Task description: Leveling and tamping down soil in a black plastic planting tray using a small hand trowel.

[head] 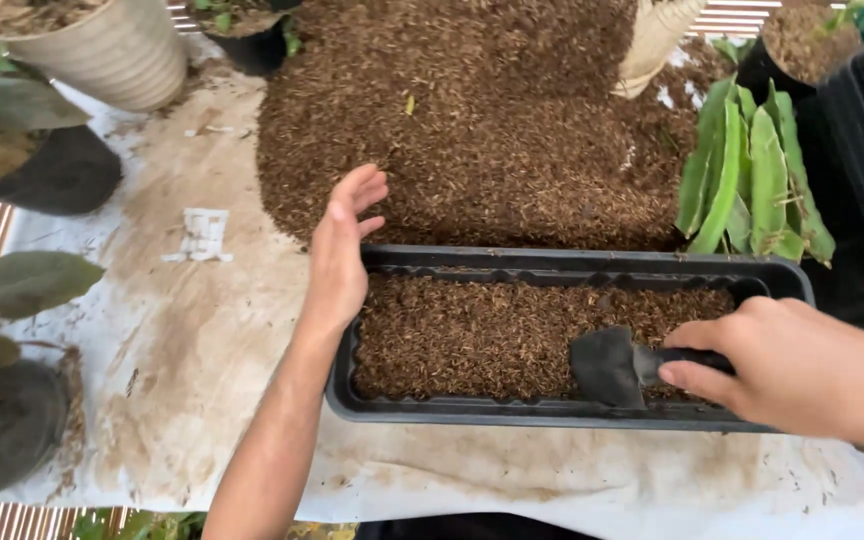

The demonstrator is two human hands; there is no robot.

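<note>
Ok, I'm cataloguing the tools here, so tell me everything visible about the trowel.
The trowel is small and dark grey with a broad, dull scoop blade and a black handle. The right hand grips the handle. Its blade rests low in the long black planter tray, on the brown husk filling.

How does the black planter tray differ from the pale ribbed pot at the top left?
The black planter tray is long, rectangular and shallow; the pale ribbed pot is round and taller. The tray is dark and smooth, the pot light with ridges. The tray lies between the hands, the pot stands far from them. Both hold brown growing material.
</note>
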